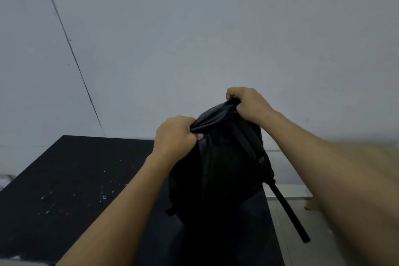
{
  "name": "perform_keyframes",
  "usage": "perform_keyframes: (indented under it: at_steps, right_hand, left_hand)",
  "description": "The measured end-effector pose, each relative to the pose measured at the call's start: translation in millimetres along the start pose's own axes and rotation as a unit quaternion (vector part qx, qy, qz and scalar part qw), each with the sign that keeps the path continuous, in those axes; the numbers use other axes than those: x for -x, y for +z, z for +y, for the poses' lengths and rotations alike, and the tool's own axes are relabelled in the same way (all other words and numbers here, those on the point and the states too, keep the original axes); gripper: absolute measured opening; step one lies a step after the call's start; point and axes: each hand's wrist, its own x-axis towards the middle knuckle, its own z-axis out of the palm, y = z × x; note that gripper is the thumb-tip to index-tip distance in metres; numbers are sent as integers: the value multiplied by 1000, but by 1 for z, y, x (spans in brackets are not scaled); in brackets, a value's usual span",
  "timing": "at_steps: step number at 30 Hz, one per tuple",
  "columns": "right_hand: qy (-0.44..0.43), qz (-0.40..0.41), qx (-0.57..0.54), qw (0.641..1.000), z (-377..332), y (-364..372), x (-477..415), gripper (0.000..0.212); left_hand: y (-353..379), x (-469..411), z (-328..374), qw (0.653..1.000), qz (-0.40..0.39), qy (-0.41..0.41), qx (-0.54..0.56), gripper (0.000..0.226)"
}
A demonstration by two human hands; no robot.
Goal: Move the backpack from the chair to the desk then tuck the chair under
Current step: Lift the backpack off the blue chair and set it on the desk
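Note:
A black backpack [224, 168] stands upright over the right part of the black desk [71, 190]. Its base blends into the dark desktop, so I cannot tell whether it rests there or hangs just above. My left hand [176, 136] grips the fabric at the top left of the bag. My right hand [248, 101] clutches the top right edge, a little higher. One black strap [289, 211] dangles off the bag's right side past the desk edge. The chair is out of view.
A plain grey wall [194, 39] rises right behind the desk, with a thin dark line running down it on the left. The desktop's left half carries pale specks. Light floor [287, 196] shows to the right of the desk.

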Motion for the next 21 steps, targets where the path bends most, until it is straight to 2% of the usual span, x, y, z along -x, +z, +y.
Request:
perform_keyframes:
  at_steps: [5, 8, 13, 16, 19, 21]
  right_hand:
    - [-32, 4, 19, 999, 6, 28, -93, 48]
    - [-48, 4, 15, 999, 11, 55, -137, 43]
    - [-54, -65, 27, 996, 21, 104, -206, 34]
    - [-64, -85, 15, 994, 28, 127, -237, 40]
    - [-45, -85, -84, 992, 44, 146, -257, 37]
    - [3, -41, -164, 986, 59, 149, -262, 36]
  left_hand:
    - [28, -60, -12, 998, 18, -33, 49, 24]
    - [56, -92, -18, 995, 19, -53, 78, 32]
    - [111, -144, -35, 987, 17, -85, 135, 38]
    - [139, -163, -42, 974, 21, -118, 194, 41]
    - [156, -183, -46, 949, 29, -160, 271, 40]
    - [163, -197, -48, 938, 32, -170, 300, 42]
